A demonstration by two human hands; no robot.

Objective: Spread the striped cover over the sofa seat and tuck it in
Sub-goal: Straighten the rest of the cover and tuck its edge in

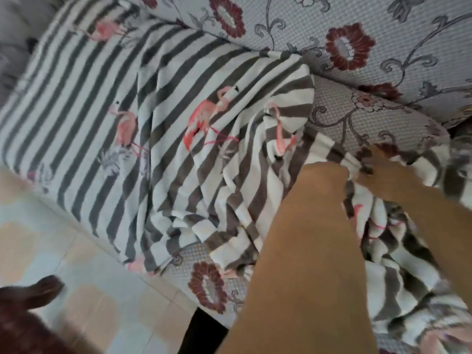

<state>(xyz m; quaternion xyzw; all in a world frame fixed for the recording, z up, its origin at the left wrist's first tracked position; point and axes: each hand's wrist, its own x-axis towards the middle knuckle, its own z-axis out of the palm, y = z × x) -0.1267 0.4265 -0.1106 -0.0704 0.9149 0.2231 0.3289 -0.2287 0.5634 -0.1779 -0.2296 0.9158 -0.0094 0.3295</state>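
The striped cover [194, 129], grey and white with pink flamingos, lies over the left part of the sofa seat and bunches in wrinkled folds toward the right. The floral seat cushion [370, 118] shows bare at the right, and its front edge [212, 284] shows below the folds. My left hand [324, 180] is closed on a fold of the cover near the middle right. Close beside it, my right hand [388, 175] grips the same bunched edge. Both hands are blurred by motion.
The floral sofa backrest [332, 34] runs across the top. Pale floor tiles [84, 290] lie in front of the sofa at lower left. A dark brown furry shape [28, 315] sits at the bottom left corner. A dark sofa leg [201, 330] stands below the seat front.
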